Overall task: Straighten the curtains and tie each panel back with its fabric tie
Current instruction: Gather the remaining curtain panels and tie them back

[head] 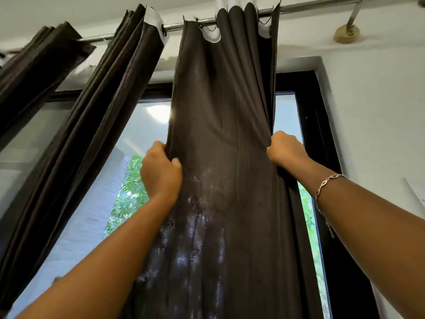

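Observation:
A dark brown curtain panel (220,125) hangs from a metal rod (305,5) in front of the window, spread between my two raised hands. My left hand (161,173) grips its left edge, fingers curled round the fabric. My right hand (285,148) grips its right edge at about the same height; a bracelet sits on that wrist. Two other dark panels, one (96,125) in the middle and one (34,63) at the far left, hang bunched in folds on the same rod. No fabric tie shows in view.
The window glass (128,176) with its black frame (315,125) lies behind the curtains, green leaves outside. A white wall (377,111) stands to the right, with the rod's bracket (347,31) fixed near the ceiling.

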